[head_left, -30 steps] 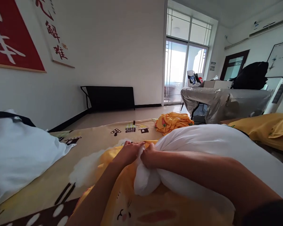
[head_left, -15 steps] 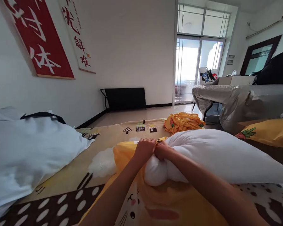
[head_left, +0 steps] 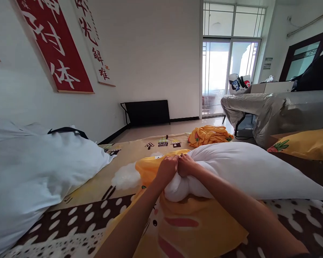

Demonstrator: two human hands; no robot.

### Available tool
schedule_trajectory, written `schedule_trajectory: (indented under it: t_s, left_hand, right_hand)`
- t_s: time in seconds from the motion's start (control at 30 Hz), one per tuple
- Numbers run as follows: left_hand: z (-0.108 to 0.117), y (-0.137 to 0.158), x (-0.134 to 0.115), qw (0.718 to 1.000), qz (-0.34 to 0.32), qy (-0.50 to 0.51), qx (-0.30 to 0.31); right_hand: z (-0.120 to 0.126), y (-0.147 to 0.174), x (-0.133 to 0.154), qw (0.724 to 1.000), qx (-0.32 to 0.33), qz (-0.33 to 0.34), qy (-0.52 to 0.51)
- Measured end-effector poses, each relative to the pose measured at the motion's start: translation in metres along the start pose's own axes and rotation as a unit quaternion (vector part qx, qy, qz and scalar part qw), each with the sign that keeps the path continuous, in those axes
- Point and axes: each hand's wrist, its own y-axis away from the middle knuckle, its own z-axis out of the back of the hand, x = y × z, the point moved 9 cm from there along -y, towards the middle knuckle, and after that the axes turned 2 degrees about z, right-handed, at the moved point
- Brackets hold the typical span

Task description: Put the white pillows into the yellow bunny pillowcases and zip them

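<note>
My left hand (head_left: 168, 169) and my right hand (head_left: 186, 165) meet as closed fists at the bunched end of a white pillow (head_left: 239, 172). The pillow lies to the right, and a lump of it bulges under my wrists. A yellow pillowcase (head_left: 204, 222) with a rabbit print spreads beneath. Its far edge rises behind my fists, and my left hand grips this cloth. My right fingers close on the pillow's pinched end; whether they also hold the pillowcase edge is hidden.
A patterned blanket (head_left: 134, 141) covers the surface below. Another white pillow (head_left: 29, 168) lies at left. Crumpled orange cloth (head_left: 210, 136) sits beyond my hands. At right, a yellow cloth (head_left: 309, 145) lies near a plastic-covered table (head_left: 274, 102). A black folded panel (head_left: 148, 113) leans against the wall.
The view has shifted slightly, so the room sits further right in the picture. My fists stay together at the pillow's end, and more of the pillowcase's lower right corner shows.
</note>
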Motion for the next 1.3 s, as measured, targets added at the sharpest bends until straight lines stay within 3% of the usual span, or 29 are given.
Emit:
schedule_trajectory:
  t_s: [0.13, 0.3, 0.4, 0.6, 0.8, 0.93, 1.03, 1.17, 1.3]
  left_hand:
    - [-0.006, 0.016, 0.009, 1.000, 0.015, 0.011, -0.003]
    - [-0.024, 0.048, 0.054, 0.991, 0.128, -0.033, 0.006]
    - [-0.034, 0.060, 0.061, 0.986, 0.150, -0.066, 0.030]
    - [-0.029, 0.075, 0.050, 0.979, 0.154, -0.097, 0.091]
    - [0.029, 0.070, 0.011, 0.979, 0.138, -0.115, 0.100]
    - [0.052, 0.048, -0.020, 0.990, 0.130, -0.004, 0.056]
    - [0.048, 0.039, -0.031, 0.988, 0.135, 0.078, 0.020]
    - [0.025, 0.043, -0.033, 0.988, 0.143, 0.000, 0.050]
    - [0.018, 0.046, -0.019, 0.989, 0.144, -0.020, 0.037]
  right_hand:
    - [0.002, 0.008, 0.003, 1.000, -0.016, 0.003, 0.001]
    - [0.000, 0.008, 0.001, 1.000, -0.019, -0.006, -0.009]
    - [-0.002, 0.005, -0.001, 1.000, -0.019, -0.014, -0.015]
    - [-0.007, -0.002, -0.004, 0.999, -0.007, -0.015, -0.029]
    - [-0.014, -0.013, -0.011, 0.998, 0.018, -0.034, -0.055]
    - [-0.014, -0.007, -0.008, 0.996, 0.008, -0.050, -0.070]
    - [-0.012, 0.001, -0.007, 0.995, 0.004, -0.054, -0.083]
    - [-0.005, 0.009, -0.008, 0.995, 0.017, -0.041, -0.090]
    - [0.001, 0.032, 0.016, 0.994, 0.035, 0.039, -0.095]
